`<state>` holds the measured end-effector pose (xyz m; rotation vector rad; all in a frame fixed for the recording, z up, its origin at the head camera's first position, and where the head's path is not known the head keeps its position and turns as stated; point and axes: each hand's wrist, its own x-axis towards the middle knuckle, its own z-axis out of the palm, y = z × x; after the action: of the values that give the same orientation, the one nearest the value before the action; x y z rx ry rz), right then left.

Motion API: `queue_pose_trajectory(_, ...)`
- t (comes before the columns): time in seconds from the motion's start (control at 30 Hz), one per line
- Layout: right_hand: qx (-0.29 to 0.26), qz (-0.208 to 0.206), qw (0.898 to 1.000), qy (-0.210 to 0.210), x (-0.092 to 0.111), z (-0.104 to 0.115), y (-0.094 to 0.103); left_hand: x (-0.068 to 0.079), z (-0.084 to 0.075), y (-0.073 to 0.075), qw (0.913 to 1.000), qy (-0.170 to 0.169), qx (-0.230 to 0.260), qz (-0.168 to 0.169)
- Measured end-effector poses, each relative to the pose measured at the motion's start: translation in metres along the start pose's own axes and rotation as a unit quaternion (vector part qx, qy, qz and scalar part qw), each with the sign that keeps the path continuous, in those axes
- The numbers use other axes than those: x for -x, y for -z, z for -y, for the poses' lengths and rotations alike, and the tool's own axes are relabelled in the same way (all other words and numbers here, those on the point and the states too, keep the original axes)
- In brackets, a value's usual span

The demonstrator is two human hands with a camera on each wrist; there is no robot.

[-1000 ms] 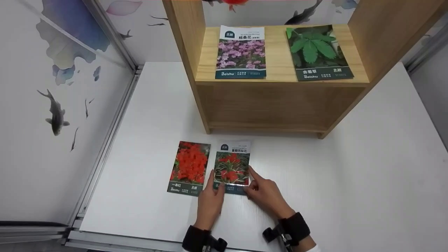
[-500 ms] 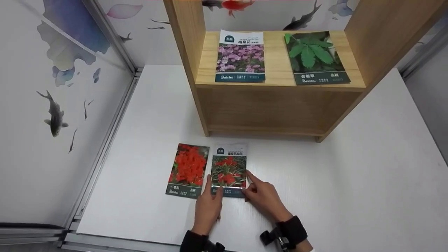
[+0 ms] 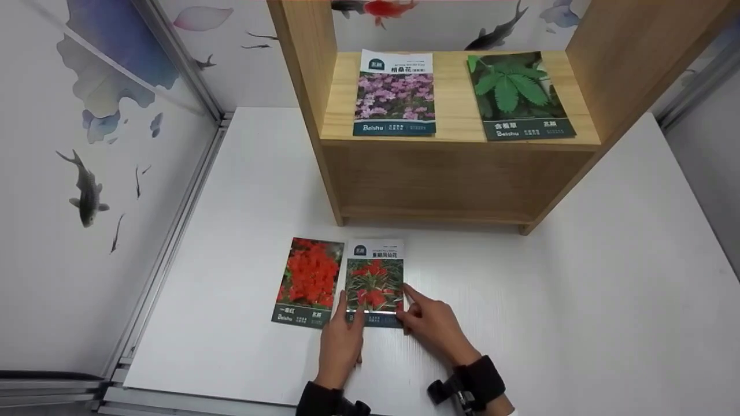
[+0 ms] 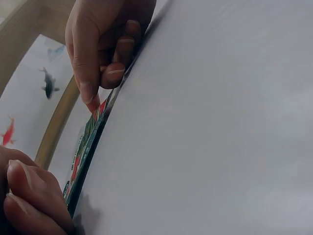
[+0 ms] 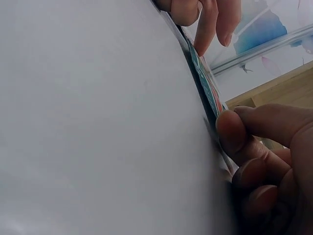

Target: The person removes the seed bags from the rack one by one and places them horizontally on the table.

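Observation:
A flat seed packet (image 3: 374,283) with a white top and red flowers lies on the white table below the shelf. My left hand (image 3: 340,349) holds its lower left edge, index finger along the side and thumb over the front. At the lower right edge, my right hand (image 3: 436,325) pinches it between thumb and index finger, other fingers curled under. Both wrist views show the packet (image 4: 89,147) edge-on, low against the table. Just left lies another seed packet (image 3: 309,274) covered in red blooms, close to my left index finger.
Ahead stands a wooden shelf unit (image 3: 462,145). On its board lie a pink-flower packet (image 3: 396,95) and a green-leaf packet (image 3: 516,95), apart. A wall (image 3: 34,260) with painted fish rises at the left beyond a metal rail (image 3: 185,216).
Both hands and the held packet have shifted slightly left, closer to the red-bloom packet. The camera view has tilted a little, so the shelf sits lower in the picture.

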<state>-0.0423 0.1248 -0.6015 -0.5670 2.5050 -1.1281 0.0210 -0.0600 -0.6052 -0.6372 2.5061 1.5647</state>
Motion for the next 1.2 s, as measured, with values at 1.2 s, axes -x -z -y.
queue_pose_trajectory(1.2, -0.329, -0.095, 0.939, -0.026, 0.014, -0.015, 0.024, 0.010, -0.031, -0.018, 0.9802, -0.073, 0.182, 0.029)
